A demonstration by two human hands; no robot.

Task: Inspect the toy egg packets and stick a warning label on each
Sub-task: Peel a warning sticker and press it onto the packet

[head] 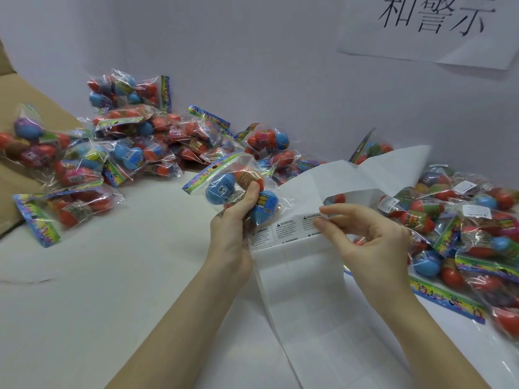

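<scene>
My left hand [234, 220] grips a clear packet of blue and red toy eggs [238, 183] with a colourful header strip, held above the table's middle. A long white label backing sheet [297, 279] runs from under my hands toward the near edge. A few printed warning labels [286, 228] remain on it beside my left hand. My right hand [368, 237] pinches the edge of one warning label [313, 220] with thumb and forefinger.
A heap of egg packets [134, 141] lies at the back left, partly on a cardboard box flap [25, 94]. Another heap of packets [463, 234], some bearing white labels, fills the right side. A paper sign [432, 26] hangs on the white wall.
</scene>
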